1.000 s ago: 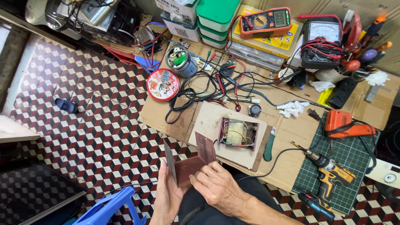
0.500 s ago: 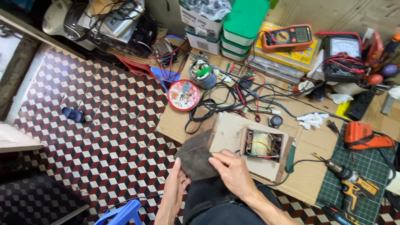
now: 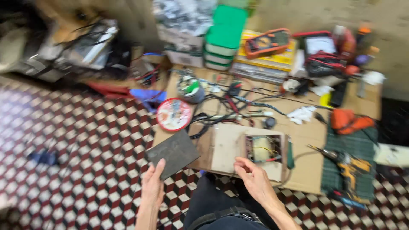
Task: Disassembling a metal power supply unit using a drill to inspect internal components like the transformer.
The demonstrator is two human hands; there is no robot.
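My left hand point(image 3: 152, 187) grips the near corner of a dark flat square panel point(image 3: 172, 153) and holds it out over the tiled floor, left of the work area. My right hand point(image 3: 254, 179) rests on the near edge of an open wooden box point(image 3: 226, 151). Wound copper parts and wires point(image 3: 264, 148) sit inside the box's recess. The box lies on a sheet of cardboard point(image 3: 306, 136) on the floor. My dark trousers point(image 3: 213, 204) show below, between the two arms. The picture is blurred by motion.
A round red tin lid point(image 3: 174, 114), tangled cables point(image 3: 230, 106), an orange multimeter point(image 3: 266, 42), stacked green boxes point(image 3: 226, 38), an orange tool point(image 3: 349, 121) and a yellow drill point(image 3: 349, 166) on a green mat point(image 3: 358, 147) surround the box. Chequered tiles point(image 3: 85, 149) lie to the left.
My left hand has carried the dark panel away from the box, out to the left and laid flatter. My right hand has moved onto the box's near edge. The camera swung closer.
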